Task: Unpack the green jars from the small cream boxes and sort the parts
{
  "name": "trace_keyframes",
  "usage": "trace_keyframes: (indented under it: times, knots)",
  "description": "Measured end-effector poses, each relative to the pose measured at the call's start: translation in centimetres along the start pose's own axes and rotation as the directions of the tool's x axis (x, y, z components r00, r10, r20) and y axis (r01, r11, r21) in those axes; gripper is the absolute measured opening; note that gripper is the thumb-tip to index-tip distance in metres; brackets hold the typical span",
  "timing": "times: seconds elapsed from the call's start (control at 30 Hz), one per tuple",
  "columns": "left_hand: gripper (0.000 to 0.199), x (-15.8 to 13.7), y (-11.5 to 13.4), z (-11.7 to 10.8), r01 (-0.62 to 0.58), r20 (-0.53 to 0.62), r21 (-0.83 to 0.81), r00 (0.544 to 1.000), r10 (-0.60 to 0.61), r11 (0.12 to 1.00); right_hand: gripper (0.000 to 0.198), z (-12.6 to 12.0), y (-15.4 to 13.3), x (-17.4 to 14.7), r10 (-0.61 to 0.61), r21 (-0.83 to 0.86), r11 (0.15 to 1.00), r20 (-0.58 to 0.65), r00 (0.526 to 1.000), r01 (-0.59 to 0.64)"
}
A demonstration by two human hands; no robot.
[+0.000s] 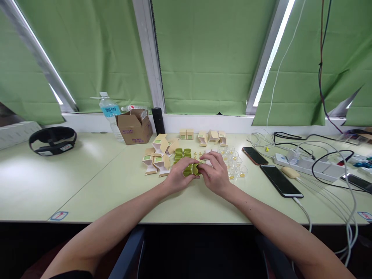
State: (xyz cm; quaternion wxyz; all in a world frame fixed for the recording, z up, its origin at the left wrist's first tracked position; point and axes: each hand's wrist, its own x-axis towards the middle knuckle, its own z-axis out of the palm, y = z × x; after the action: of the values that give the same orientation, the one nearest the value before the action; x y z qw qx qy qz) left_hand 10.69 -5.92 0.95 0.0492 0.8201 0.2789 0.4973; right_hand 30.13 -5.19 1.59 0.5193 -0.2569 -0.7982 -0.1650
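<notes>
Between both hands, low over the table, is a small olive-green box with its flap end standing up on the right. My left hand is closed round its left side, thumb in front. The fingertips of my right hand pinch the right end; the fingers hide part of it. Just behind are several green open boxes in rows and some tiny pale yellow pieces. Several opened beige cartons lie to the left. Beside my right hand stand clear plastic cups with yellow bits inside.
More beige cartons line the back. A cardboard box, a water bottle and a black cylinder stand by the window. Phones, a power strip and tangled cables lie right; a black headband device left.
</notes>
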Motion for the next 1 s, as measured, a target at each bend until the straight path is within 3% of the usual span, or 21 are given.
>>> trace_keyframes:
  times: [0.2,0.43,0.5,0.63,0.73,0.87,1.0]
  knots:
    - [0.041,0.2,0.0,0.0,-0.083,0.013,0.045,0.997,0.082,0.996,0.021,0.1,0.2,0.0,-0.038,0.067,0.997,0.012,0.999,0.037]
    - [0.035,0.5,-0.1,-0.9,-0.072,0.1,0.15,0.993,0.058,0.986,0.016,-0.1,0.3,0.2,0.096,0.17,0.979,0.076,0.993,-0.108]
    - [0.036,0.8,-0.6,-1.5,-0.022,0.073,0.173,0.997,0.01,0.985,0.015,-0.7,0.2,0.6,0.145,0.191,0.97,0.036,0.989,-0.149]
    - [0.034,2.3,-1.3,-3.6,0.193,-0.043,0.207,0.981,-0.188,0.959,0.014,-1.6,0.7,1.1,0.192,0.154,0.971,-0.034,0.981,-0.185]
    - [0.036,3.2,-1.3,-5.4,0.298,-0.035,0.169,0.955,-0.296,0.94,0.016,-1.0,1.9,1.0,0.146,0.043,0.987,0.153,0.977,-0.154]
    - [0.041,2.7,-1.7,-6.7,0.387,0.04,0.164,0.916,-0.398,0.907,0.018,0.9,3.1,1.4,0.19,-0.135,0.981,0.505,0.842,-0.14]
    - [0.042,1.0,-2.8,-7.2,0.419,0.08,0.192,0.895,-0.439,0.888,0.018,2.5,3.0,3.0,0.218,-0.263,0.963,0.644,0.733,-0.056]
